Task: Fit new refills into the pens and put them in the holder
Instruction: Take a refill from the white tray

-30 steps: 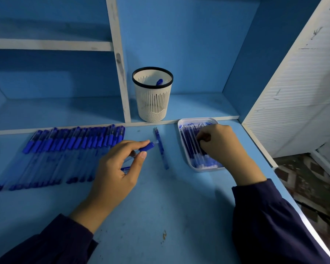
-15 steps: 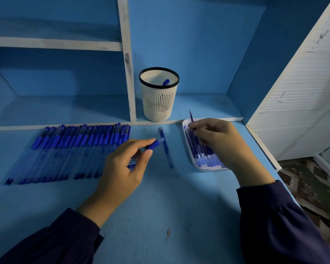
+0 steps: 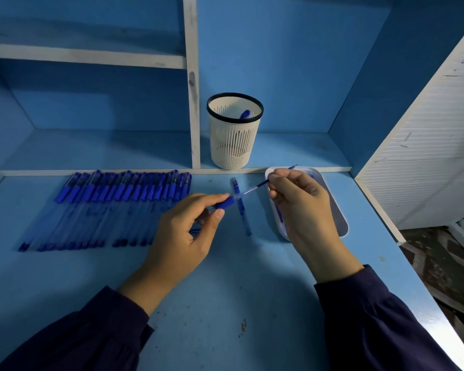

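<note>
Plastic pen barrel [image 3: 225,202] in left hand [image 3: 182,236] meets slender refill [image 3: 255,186] in right hand [image 3: 303,207].

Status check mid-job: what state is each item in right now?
left hand: grips the pen barrel.
pen barrel: held off the desk, open end toward the refill.
right hand: pinches the refill.
refill: in the air, its end at the barrel's mouth.
holder: upright, one pen inside.
tray: flat on desk, partly hidden.
pen row: lying side by side.
</note>
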`<state>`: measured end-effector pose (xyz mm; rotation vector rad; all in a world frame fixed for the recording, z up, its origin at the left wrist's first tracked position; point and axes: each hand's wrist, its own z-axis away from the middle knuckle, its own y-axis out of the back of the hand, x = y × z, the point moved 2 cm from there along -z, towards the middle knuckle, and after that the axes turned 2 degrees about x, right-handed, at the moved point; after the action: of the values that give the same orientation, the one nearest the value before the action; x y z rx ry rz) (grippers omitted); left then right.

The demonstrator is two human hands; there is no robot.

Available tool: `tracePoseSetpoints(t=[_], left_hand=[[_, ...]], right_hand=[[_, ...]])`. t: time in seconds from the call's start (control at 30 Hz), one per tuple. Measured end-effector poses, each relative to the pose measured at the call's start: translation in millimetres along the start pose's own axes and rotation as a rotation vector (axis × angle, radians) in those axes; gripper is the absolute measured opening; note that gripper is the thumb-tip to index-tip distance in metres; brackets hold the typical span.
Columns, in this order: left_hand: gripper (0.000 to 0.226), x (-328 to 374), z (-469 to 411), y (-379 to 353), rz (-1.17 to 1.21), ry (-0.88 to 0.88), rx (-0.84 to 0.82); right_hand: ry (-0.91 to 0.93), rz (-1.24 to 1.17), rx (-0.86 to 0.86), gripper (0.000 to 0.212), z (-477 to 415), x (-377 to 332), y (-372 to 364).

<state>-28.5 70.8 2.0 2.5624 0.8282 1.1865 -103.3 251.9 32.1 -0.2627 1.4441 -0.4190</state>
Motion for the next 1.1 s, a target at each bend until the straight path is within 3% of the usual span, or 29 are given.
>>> tracePoseSetpoints(t=[0.3,0.4,0.67,0.8,0.9,1.1], left_hand=[[0.026,-0.1,-0.4,-0.3,-0.005,-0.012,-0.01],[0.026,0.0,0.3,0.5,-0.007,-0.029,0.012],[0.025,5.7,1.0,8.6,-0.047,-0.074,0.096],[0.025,7.3,2.9,10.9,-0.051,-0.067,0.106],[0.025,5.4,4.1,14.0,-0.049,-0.053,0.103],[0.025,7.4,8.4,25.0,-0.078,-0.052,0.086]], right_hand=[[0.124,0.15,0.038,0.008,8.0,-4.8,-1.5],[0.266,0.267,0.046,0.006,19.6,-13.6,-4.8],[0.77,0.473,-0.188,0.018,47.7,-9.5,-19.1],[0.66,0.441,-0.197,0.02,43.1,-0.4,-18.3],[0.726,0.52,-0.21,0.016,42.1,1.2,-20.0],[0.625,0.463,-0.361,0.016,50.2,2.7,-24.5]])
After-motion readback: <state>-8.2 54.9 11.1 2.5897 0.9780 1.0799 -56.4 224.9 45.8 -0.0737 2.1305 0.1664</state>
